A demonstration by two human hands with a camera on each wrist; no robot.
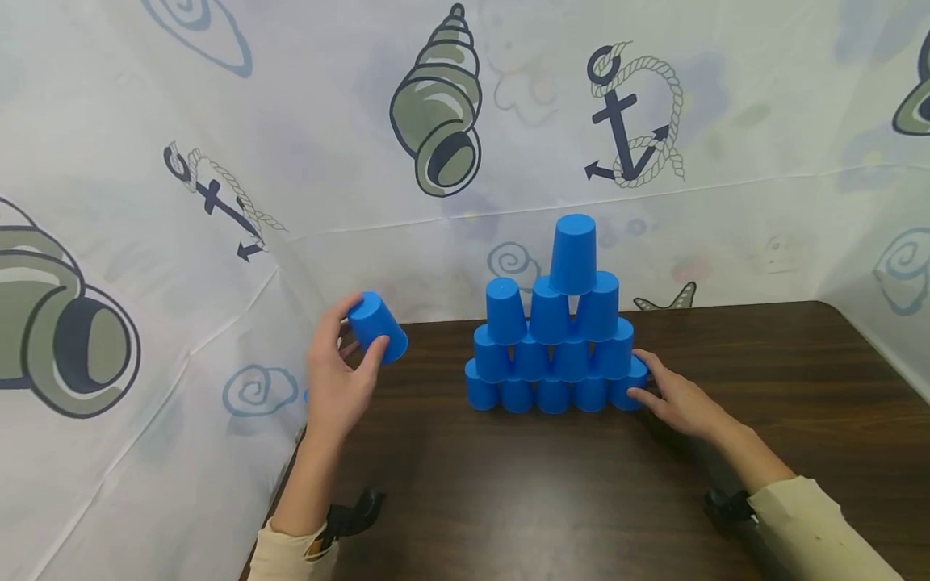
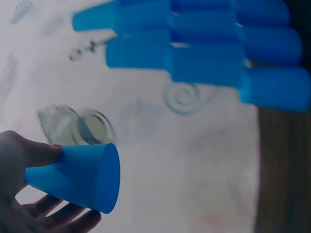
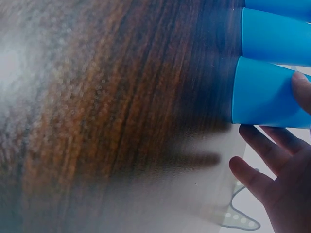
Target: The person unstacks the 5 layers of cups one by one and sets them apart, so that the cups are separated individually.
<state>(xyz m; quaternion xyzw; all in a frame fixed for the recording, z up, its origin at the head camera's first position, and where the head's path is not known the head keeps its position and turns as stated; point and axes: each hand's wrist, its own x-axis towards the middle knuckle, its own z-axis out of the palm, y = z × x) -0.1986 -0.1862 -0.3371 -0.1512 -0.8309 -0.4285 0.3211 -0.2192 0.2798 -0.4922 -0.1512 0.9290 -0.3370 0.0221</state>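
In the head view my left hand (image 1: 340,391) grips a blue plastic cup (image 1: 379,329), raised to the left of a stepped stack of blue cups. The held cup is tilted, its wide mouth (image 2: 110,177) turned toward the stack in the left wrist view. All stacked cups stand mouth down, in three rows with a single top cup (image 1: 574,254) above the middle and right cups of the third row. At the stack's right end, my right hand (image 1: 679,401) holds the bottom corner cup (image 3: 267,94) between thumb and fingers.
The stack stands on a dark wood-grain table (image 1: 523,492) near its back edge. Behind and to the left hangs a white sheet (image 1: 327,105) printed with shells and anchors. A small blue bit (image 1: 306,396) shows beside my left wrist.
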